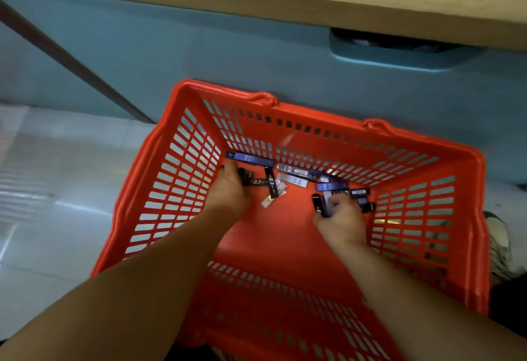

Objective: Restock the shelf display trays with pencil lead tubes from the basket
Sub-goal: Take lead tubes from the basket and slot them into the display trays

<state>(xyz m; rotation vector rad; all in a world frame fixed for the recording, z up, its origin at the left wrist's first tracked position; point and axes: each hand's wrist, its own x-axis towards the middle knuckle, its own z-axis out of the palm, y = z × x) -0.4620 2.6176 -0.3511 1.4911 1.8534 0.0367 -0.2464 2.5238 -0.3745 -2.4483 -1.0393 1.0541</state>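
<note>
In the head view we look down into the red basket (182,184), which stands below the wooden shelf (285,1). We cannot make out any display trays on that shelf. The pencil lead tubes lie scattered on the basket floor, toward its far wall.

Our left hand (228,189) reaches into the far left corner, fingers bent down over the ends of two crossed black tubes (258,182). Whether they already pinch one we cannot tell, since the knuckles hide the contact. Our right hand (342,222) curls round a bundle of dark tubes (323,205), whose ends stick out past the thumb.

The relation that matters is the long blue tube (248,158). It lies flat against the far wall, just beyond the left fingertips, with its long axis running left to right, crosswise to the reach. The left hand is clearly the nearer one (the right already has a handful). We judge a pinch across the tube's narrow width would suit.

A few pale tubes (295,179) lie between the two hands, near both.
</note>
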